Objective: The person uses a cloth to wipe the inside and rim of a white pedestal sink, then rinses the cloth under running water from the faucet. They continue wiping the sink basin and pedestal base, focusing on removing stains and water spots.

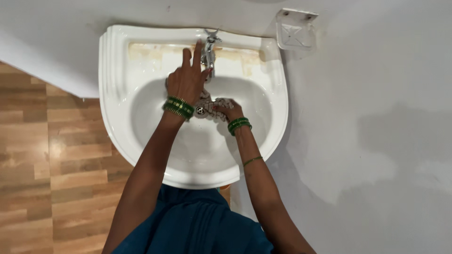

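A white wall-mounted sink [141, 61] fills the upper middle of the view. My left hand [188, 77] reaches up to the chrome tap [209, 49] at the back of the basin, fingers spread and resting against it. My right hand [228, 109] is lower in the basin near the drain [200, 111], closed on a small patterned cloth [209, 104] bunched under the tap. Both wrists wear green bangles.
A clear plastic soap holder [295, 29] is fixed to the white wall at upper right. Brownish stains [150, 49] mark the sink's back ledge. Wood-pattern flooring [52, 164] lies to the left. My blue clothing [197, 226] is at the bottom.
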